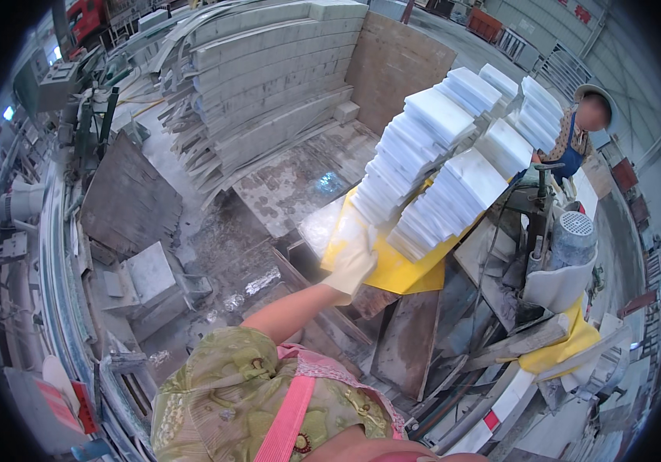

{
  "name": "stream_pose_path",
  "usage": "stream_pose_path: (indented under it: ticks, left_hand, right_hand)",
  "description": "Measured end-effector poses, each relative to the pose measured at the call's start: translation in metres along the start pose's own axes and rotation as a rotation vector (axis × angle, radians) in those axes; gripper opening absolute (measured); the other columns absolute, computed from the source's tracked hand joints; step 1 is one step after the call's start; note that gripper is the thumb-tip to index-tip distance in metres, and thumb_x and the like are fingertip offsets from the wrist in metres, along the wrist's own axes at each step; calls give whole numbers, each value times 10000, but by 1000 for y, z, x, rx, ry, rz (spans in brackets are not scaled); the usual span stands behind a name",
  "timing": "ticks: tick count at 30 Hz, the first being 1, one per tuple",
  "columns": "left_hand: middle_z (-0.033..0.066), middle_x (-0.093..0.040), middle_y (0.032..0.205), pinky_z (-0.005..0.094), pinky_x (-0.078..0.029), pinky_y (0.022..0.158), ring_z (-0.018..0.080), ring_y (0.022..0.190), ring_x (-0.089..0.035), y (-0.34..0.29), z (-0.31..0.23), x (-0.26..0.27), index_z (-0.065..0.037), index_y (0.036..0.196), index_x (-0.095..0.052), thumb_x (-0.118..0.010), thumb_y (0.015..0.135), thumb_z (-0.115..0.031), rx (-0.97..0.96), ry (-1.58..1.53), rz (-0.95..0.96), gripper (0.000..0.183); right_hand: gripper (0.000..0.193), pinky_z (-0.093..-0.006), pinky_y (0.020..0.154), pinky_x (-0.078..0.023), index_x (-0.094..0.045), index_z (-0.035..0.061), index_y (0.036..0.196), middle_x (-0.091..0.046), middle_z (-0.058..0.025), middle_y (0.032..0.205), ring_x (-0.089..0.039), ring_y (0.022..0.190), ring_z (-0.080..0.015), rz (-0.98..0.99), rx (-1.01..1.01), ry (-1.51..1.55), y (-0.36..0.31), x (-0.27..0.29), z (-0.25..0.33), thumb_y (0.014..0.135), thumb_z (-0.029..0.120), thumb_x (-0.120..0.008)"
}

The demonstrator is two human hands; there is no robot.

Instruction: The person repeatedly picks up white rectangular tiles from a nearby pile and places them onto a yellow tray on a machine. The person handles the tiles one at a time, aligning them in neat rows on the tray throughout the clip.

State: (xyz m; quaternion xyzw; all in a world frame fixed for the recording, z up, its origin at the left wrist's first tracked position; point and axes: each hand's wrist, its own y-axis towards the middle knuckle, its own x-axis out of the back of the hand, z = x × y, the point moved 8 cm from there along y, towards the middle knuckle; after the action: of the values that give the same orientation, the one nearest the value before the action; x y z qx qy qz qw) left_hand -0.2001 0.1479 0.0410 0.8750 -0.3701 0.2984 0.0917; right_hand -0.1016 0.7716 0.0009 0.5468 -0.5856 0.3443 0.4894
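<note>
My left hand [353, 262], in a pale cream glove, reaches out to the near left corner of a stack of white stone slabs [396, 165]. Its fingers look stretched out and lie against the lower edge of that stack; their tips blend into the pale stone. A second row of white slabs [450, 200] stands close on the right, with more slabs [538, 112] behind. Under the stacks a bright yellow sheet [407, 273] is spread and hangs down at the front. My right hand does not show.
A person [573, 142] in a hat and blue apron stands beyond the slabs. Long stone strips [284, 61] are piled at the back. Machinery with a grey perforated cylinder [574, 239] sits at right. A dark board [130, 192] leans at left; another yellow sheet [561, 343] lies over beams.
</note>
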Motion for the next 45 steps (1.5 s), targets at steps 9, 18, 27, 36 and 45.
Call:
stream_pose_path:
  ticks: [9, 18, 27, 36, 45]
  left_hand:
    - [274, -614, 1331, 502, -491, 991, 446, 1180, -625, -3, -6, 6, -84, 1522, -398, -502, 924, -320, 34, -16, 50, 651]
    - [275, -579, 1386, 488, -468, 1031, 434, 1252, -584, -3, -5, 5, -60, 1548, -358, -506, 931, -316, -3, -29, 7, 685]
    - [269, -545, 1428, 426, -403, 1106, 379, 1369, -501, -12, -13, 12, -41, 1521, -392, -501, 919, -292, 34, -85, 110, 662]
    - [259, -545, 1427, 421, -400, 1101, 370, 1373, -491, -9, -13, 12, -19, 1506, -398, -504, 918, -288, 15, 5, 74, 655]
    - [269, -470, 1517, 417, -385, 1137, 352, 1439, -439, 11, 17, -4, -21, 1541, -380, -540, 909, -311, 37, 115, 36, 713]
  right_hand:
    - [846, -497, 1275, -69, -277, -96, 1553, -213, -269, 1651, -151, 1548, -402, -12, 83, -26, 6, 2, 0, 1000, 505, -496]
    - [820, -499, 1270, -103, -305, -88, 1546, -254, -266, 1637, -195, 1536, -395, -18, 147, -14, 12, 5, -14, 986, 470, -522]
    - [796, -501, 1265, -136, -333, -80, 1539, -295, -263, 1623, -240, 1525, -389, -25, 200, 22, 14, 0, -34, 971, 436, -548]
    - [774, -502, 1260, -169, -361, -73, 1531, -336, -260, 1609, -284, 1513, -383, -38, 236, 35, 10, -9, -51, 957, 401, -574]
    - [788, -530, 1256, -183, -405, -73, 1509, -369, -273, 1590, -293, 1507, -410, -59, 253, 196, 21, -23, -83, 922, 377, -676]
